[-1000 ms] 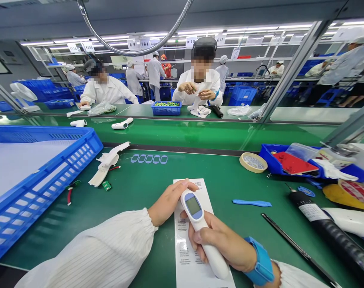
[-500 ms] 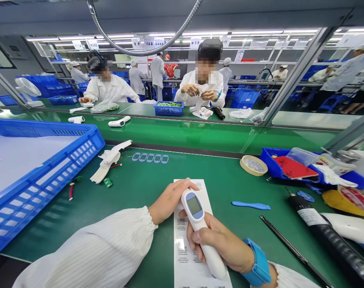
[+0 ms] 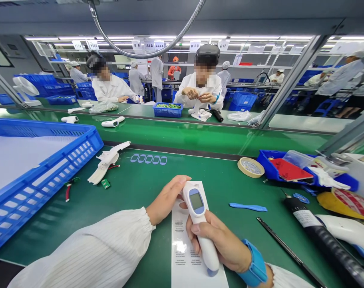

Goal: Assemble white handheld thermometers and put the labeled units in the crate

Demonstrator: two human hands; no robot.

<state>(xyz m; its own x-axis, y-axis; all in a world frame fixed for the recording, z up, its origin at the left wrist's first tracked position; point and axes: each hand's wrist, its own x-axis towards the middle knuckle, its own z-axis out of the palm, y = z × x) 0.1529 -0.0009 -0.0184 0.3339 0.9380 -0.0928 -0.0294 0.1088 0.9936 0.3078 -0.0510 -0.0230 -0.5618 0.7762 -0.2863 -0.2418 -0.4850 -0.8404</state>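
Note:
A white infrared thermometer (image 3: 210, 250) with a grey screen in a blue frame is held over the printed label sheet (image 3: 182, 276). My right hand (image 3: 220, 240) wraps its handle, thumb across the front. At the thermometer's head is my left hand (image 3: 166, 198), closed about its upper left side; some of those fingers are hidden behind the head. The screen faces up toward me and looks blank. Under the thermometer, the sheet with small lines of text lies on the green mat (image 3: 124, 240).
To the left stand a large blue crate (image 3: 88, 152), white shell parts (image 3: 106, 164) and a small green circuit board (image 3: 105, 183). Rightward lie a blue pry tool (image 3: 248, 207), black tweezers (image 3: 286, 248), an electric screwdriver (image 3: 322, 236) and a tape ring with screws (image 3: 250, 167). Co-workers sit beyond the belt.
The thermometer's head has turned slightly, and my left fingers have shifted around it. Thermometers on the belt have slid a little left. The co-worker at left has moved their hands.

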